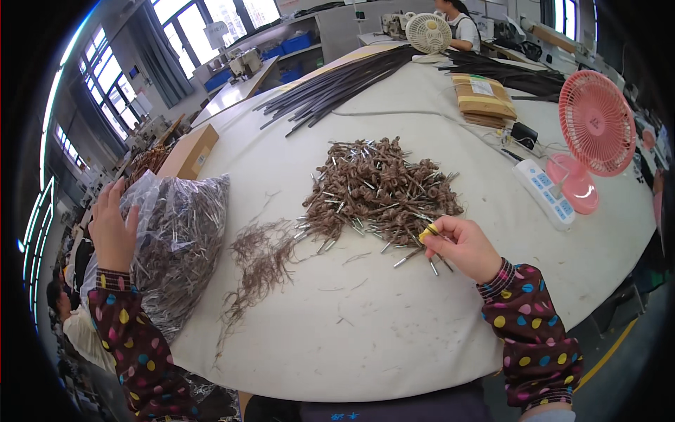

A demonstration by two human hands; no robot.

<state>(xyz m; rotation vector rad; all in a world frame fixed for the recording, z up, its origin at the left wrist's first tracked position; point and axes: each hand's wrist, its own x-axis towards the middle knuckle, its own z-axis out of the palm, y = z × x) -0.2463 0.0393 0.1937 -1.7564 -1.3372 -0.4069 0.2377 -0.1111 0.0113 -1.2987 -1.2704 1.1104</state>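
Observation:
A heap of brown knotted cords with silver metal tips (383,186) lies mid-table. At its near right edge, my right hand (464,246) is closed on a small yellow-and-dark tool (428,232), partly hidden by the fingers; it resembles thread snips. Metal-tipped cord ends lie just below those fingers. My left hand (112,221), fingers spread and holding nothing, is raised by the upper left side of a clear plastic bag (186,246). More of the same tipped cords fill the bag. Between bag and heap is a tangle of loose brown thread scraps (260,260).
A pink fan (596,123) and a white power strip (545,193) stand at the right. Brown paper packets (484,98) and long dark strips (337,84) lie farther back, near a white fan (427,34). Behind the bag is a cardboard box (188,151). A person (465,29) sits beyond.

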